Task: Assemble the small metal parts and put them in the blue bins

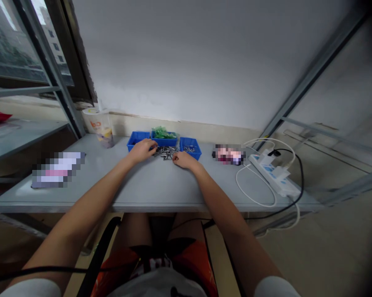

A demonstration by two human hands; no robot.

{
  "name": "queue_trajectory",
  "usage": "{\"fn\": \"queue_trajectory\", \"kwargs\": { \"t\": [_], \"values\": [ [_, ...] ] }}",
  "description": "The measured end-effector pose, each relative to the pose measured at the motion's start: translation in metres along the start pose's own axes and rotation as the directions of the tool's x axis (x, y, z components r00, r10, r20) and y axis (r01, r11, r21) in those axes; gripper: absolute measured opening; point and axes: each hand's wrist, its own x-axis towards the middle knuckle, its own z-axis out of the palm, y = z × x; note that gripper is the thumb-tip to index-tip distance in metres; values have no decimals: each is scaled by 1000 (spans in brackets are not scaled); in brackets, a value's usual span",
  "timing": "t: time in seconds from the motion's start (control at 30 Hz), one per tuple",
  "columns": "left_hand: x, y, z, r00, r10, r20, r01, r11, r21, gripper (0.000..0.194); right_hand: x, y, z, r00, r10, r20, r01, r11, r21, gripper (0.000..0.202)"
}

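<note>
A pile of small dark and silvery metal pieces lies on the grey table in front of the blue trays; their exact kind is too small to tell. At the pile's left edge is my left hand, its fingers curved and slightly apart with nothing visible between them. My right hand rests at the pile's right side, fingertips pinched together among the pieces. Whatever it holds is hidden. Behind are a blue tray on the left, a middle tray with green plastic pieces, and a right tray with small metal pieces.
A lidded drink cup with a straw stands at the back left. One blurred phone-like object lies left, another right. A white power strip with plugs and looping cables occupies the right end. Metal frame posts flank the table.
</note>
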Motion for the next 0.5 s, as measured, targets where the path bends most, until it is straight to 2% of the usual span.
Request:
{"fn": "queue_trajectory", "kwargs": {
  "t": [0.1,0.27,0.5],
  "values": [
    [1,9,7,994,76,78,-74,997,-30,28,-1,-2,-1,1000,5,10,-5,999,-40,14],
    [1,13,13,980,125,151,-122,992,-33,27,-1,-4,-1,999,31,16,-29,993,-117,18],
    [-1,17,13,977,114,181,-107,993,-49,26,-1,-6,3,976,215,-31,-217,954,-206,30]
  ]
}}
